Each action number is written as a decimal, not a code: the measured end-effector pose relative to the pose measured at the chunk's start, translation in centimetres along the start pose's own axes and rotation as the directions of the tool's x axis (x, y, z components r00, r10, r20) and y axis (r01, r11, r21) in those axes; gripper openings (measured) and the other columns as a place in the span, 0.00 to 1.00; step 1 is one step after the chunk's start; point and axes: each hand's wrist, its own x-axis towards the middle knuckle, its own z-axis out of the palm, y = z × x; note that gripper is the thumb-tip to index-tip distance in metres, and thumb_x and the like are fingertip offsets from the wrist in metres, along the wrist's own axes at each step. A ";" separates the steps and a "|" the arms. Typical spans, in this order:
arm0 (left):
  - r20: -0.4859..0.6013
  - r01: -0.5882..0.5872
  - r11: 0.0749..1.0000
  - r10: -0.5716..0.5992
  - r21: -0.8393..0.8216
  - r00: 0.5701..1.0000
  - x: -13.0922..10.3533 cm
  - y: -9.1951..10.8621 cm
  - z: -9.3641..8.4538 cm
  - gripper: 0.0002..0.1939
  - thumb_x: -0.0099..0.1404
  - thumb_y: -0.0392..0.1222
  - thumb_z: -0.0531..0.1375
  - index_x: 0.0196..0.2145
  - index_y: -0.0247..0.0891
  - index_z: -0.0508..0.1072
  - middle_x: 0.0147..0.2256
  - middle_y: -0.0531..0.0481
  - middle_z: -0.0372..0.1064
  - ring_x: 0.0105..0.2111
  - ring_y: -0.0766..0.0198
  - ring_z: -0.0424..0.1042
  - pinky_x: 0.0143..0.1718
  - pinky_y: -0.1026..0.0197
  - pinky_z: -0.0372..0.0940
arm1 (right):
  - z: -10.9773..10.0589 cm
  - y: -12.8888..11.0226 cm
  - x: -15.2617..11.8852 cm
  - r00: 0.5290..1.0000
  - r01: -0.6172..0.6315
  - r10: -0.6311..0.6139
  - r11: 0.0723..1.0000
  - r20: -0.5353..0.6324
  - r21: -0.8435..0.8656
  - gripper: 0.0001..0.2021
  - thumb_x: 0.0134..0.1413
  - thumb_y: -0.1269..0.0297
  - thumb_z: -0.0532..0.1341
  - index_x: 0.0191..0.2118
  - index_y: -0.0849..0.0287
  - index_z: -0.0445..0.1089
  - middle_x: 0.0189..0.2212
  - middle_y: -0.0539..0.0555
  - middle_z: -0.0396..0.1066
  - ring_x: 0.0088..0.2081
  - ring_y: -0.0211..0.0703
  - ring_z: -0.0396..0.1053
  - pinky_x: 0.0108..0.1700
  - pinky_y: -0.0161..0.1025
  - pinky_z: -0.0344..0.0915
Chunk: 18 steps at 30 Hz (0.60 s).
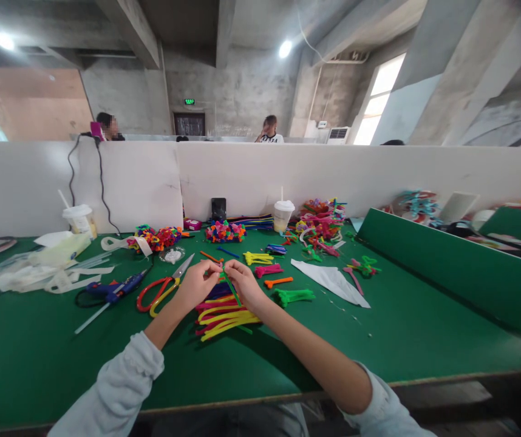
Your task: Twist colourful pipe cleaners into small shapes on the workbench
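My left hand [201, 280] and my right hand [242, 280] meet over the middle of the green table, both with fingertips pinched. Between them is a green pipe cleaner [233, 287], its lower end hanging down past my right fingers. Its upper part is mostly hidden by the fingertips. Under my hands lies a pile of yellow, pink and purple pipe cleaners [228, 320]. Just right of my right hand are small bundles of bent pipe cleaners: yellow [257, 258], pink [269, 271] and green [294, 296], plus an orange piece [279, 283].
Scissors with red and yellow handles [164, 291] lie left of my hands, beside a blue glue gun [117, 288]. A white sheet [331, 280] is on the right. Lidded cups [283, 213] and colourful heaps [319, 220] stand near the white partition [356, 176]. Two people sit beyond it.
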 end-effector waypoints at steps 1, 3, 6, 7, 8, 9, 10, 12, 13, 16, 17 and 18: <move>0.023 -0.006 1.000 0.006 0.001 1.000 0.0 0.1 -0.2 0.07 0.56 0.37 0.52 0.29 0.35 0.70 0.29 0.50 0.69 0.29 0.65 0.69 0.32 0.64 0.65 | 0.0 0.1 0.0 1.000 -0.014 0.014 1.000 0.006 0.010 0.06 0.40 0.64 0.60 0.22 0.58 0.61 0.20 0.45 0.52 0.23 0.33 0.49 0.28 0.33 0.48; 0.047 -0.022 1.000 0.023 -0.005 0.999 0.0 0.1 -0.3 0.07 0.56 0.37 0.52 0.28 0.35 0.70 0.29 0.49 0.69 0.30 0.65 0.69 0.33 0.65 0.65 | 0.0 0.1 0.0 0.999 -0.044 0.044 0.999 0.014 0.025 0.07 0.40 0.64 0.60 0.21 0.59 0.61 0.19 0.45 0.52 0.23 0.33 0.49 0.27 0.32 0.47; 0.017 -0.029 0.999 0.029 -0.046 0.999 0.0 -0.2 -0.1 0.07 0.56 0.38 0.52 0.30 0.36 0.69 0.30 0.50 0.68 0.31 0.66 0.68 0.33 0.65 0.65 | 0.0 -0.1 0.1 0.998 -0.060 0.059 0.998 0.009 0.037 0.07 0.39 0.63 0.61 0.21 0.58 0.62 0.20 0.46 0.53 0.24 0.33 0.50 0.28 0.32 0.48; -0.014 -0.022 0.997 0.021 -0.067 1.000 0.0 -0.4 0.1 0.07 0.57 0.39 0.52 0.30 0.37 0.69 0.29 0.51 0.68 0.30 0.66 0.68 0.32 0.64 0.66 | 0.0 -0.2 0.1 0.998 -0.055 0.055 0.998 0.001 0.037 0.08 0.39 0.62 0.61 0.21 0.58 0.62 0.20 0.46 0.53 0.24 0.34 0.50 0.28 0.32 0.48; -0.045 -0.014 0.996 0.010 -0.092 0.999 0.0 -0.6 0.3 0.07 0.57 0.40 0.52 0.31 0.37 0.68 0.29 0.51 0.68 0.30 0.66 0.68 0.31 0.64 0.66 | -0.1 -0.3 0.1 0.999 -0.050 0.050 0.998 -0.007 0.038 0.08 0.39 0.62 0.61 0.22 0.58 0.62 0.20 0.46 0.53 0.24 0.34 0.50 0.28 0.32 0.48; -0.071 -0.006 0.993 -0.002 -0.117 0.997 0.0 -0.8 0.5 0.08 0.57 0.41 0.52 0.31 0.37 0.68 0.28 0.52 0.67 0.29 0.66 0.68 0.30 0.64 0.67 | -0.1 -0.3 0.2 0.999 -0.045 0.046 0.998 -0.014 0.038 0.08 0.39 0.62 0.61 0.22 0.58 0.62 0.20 0.46 0.54 0.24 0.34 0.50 0.28 0.32 0.48; -0.082 0.001 0.990 -0.013 -0.140 0.997 0.0 -0.9 0.7 0.08 0.57 0.42 0.52 0.32 0.37 0.68 0.28 0.52 0.67 0.28 0.66 0.68 0.29 0.64 0.67 | -0.1 -0.4 0.2 0.999 -0.043 0.043 0.998 -0.018 0.038 0.08 0.39 0.61 0.61 0.22 0.58 0.62 0.20 0.46 0.54 0.24 0.34 0.50 0.28 0.32 0.48; -0.063 0.013 0.986 -0.024 -0.169 0.998 0.0 -0.9 0.8 0.09 0.57 0.42 0.52 0.32 0.37 0.68 0.28 0.51 0.66 0.28 0.66 0.68 0.29 0.64 0.68 | -0.2 -0.3 0.2 0.999 -0.036 0.037 0.999 -0.013 0.032 0.08 0.40 0.61 0.60 0.22 0.58 0.61 0.20 0.46 0.53 0.24 0.34 0.50 0.28 0.32 0.48; -0.038 0.018 0.985 -0.025 -0.171 0.999 0.0 -0.8 0.8 0.09 0.58 0.42 0.52 0.32 0.37 0.68 0.29 0.51 0.67 0.28 0.66 0.68 0.29 0.64 0.68 | -0.2 -0.3 0.2 0.999 -0.032 0.032 0.999 -0.007 0.022 0.08 0.40 0.61 0.60 0.22 0.58 0.61 0.20 0.46 0.53 0.24 0.33 0.50 0.27 0.32 0.49; 0.029 -0.004 0.995 0.007 -0.105 1.000 0.0 -0.3 0.4 0.07 0.58 0.41 0.51 0.30 0.38 0.68 0.29 0.51 0.67 0.28 0.66 0.68 0.30 0.64 0.67 | -0.2 -0.1 0.2 1.000 -0.011 0.011 0.999 0.006 -0.038 0.09 0.40 0.60 0.60 0.22 0.58 0.60 0.21 0.46 0.54 0.24 0.34 0.50 0.28 0.33 0.49; 0.045 -0.027 0.998 0.030 -0.062 0.999 0.1 -0.1 0.2 0.07 0.57 0.40 0.51 0.29 0.38 0.68 0.28 0.51 0.68 0.29 0.65 0.68 0.30 0.65 0.67 | -0.2 -0.1 0.1 1.000 -0.004 0.005 0.998 0.011 -0.061 0.09 0.40 0.60 0.60 0.22 0.58 0.60 0.21 0.46 0.54 0.24 0.34 0.51 0.28 0.33 0.50; 0.059 -0.052 0.999 0.053 -0.018 0.997 0.1 0.1 0.1 0.07 0.57 0.39 0.51 0.28 0.38 0.68 0.28 0.51 0.68 0.29 0.65 0.68 0.30 0.65 0.66 | -0.2 -0.2 0.1 1.000 0.001 0.000 0.997 0.015 -0.083 0.09 0.40 0.60 0.59 0.22 0.58 0.60 0.21 0.46 0.54 0.24 0.34 0.51 0.28 0.33 0.50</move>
